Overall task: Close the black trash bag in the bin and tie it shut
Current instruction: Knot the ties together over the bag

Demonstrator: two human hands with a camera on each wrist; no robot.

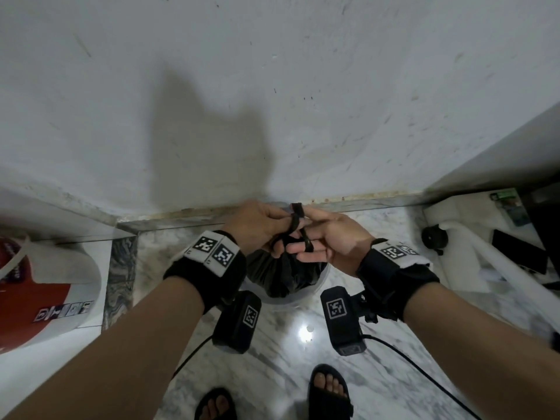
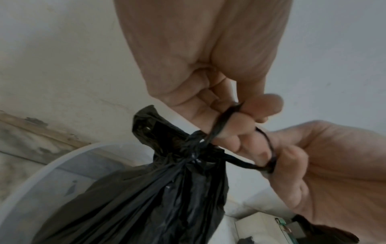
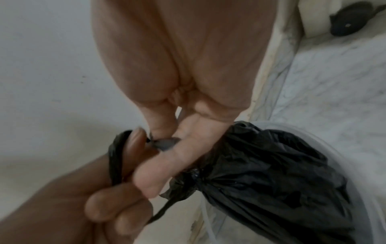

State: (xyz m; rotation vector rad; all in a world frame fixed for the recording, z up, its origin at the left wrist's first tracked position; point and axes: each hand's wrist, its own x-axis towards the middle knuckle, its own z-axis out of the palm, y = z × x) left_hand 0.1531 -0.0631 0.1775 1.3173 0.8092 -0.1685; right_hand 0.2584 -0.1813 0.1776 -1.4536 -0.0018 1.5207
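The black trash bag (image 1: 281, 275) sits in a small translucent white bin (image 1: 298, 303) on the floor by the wall. Its neck (image 2: 188, 153) is gathered tight, and two thin twisted strips come out of it. My left hand (image 1: 281, 234) holds one strip (image 2: 219, 123), which loops round its curled fingers. My right hand (image 1: 306, 242) pinches the other strip (image 2: 246, 165) between thumb and finger; that strip also wraps a finger (image 1: 307, 247). Both hands meet just above the neck. In the right wrist view the bag (image 3: 271, 173) bulges below my fingers (image 3: 177, 148).
A scuffed white wall (image 1: 272, 101) rises right behind the bin. A red and white container (image 1: 45, 286) stands at the left. White furniture with a black castor (image 1: 435, 237) and dark items stands at the right. Cables (image 1: 424, 368) and my sandalled feet (image 1: 328, 389) are on the marble floor.
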